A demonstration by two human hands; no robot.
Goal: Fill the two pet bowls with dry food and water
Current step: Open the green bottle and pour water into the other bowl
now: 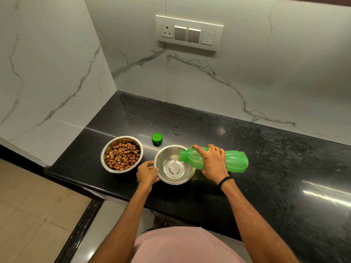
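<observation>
2 steel bowls stand on the black countertop (266,149). The water bowl (171,182) sits between the 2 hands, and the food bowl (109,147) stands just beyond the left hand (147,173), on that hand's outer side, apart from the water bowl by a narrow gap. The food bowl holds a heap of brown kibble (122,155). The water bowl holds a shallow pool of clear water (173,168).

1 green bottle (235,161) lies tipped almost level in the right hand (212,162). Its open mouth is over the far right rim of the water bowl, and a thin stream (175,160) runs from it into the pool. 1 green cap (157,139) rests on the countertop beyond both bowls, well apart from either hand and nearer the left.

The left hand grasps the water bowl at its near left rim, fingers curled against the outer wall. The right hand is wrapped around the middle of the bottle from above, thumb pointing toward the neck, fingers curled over the far side. 1 black band (225,180) circles the right wrist.

Beyond the right hand, on the marble wall, hangs 1 switch panel (189,33) with 1 socket. A pink shirt (180,243) shows at the bottom edge, between the 2 forearms.
</observation>
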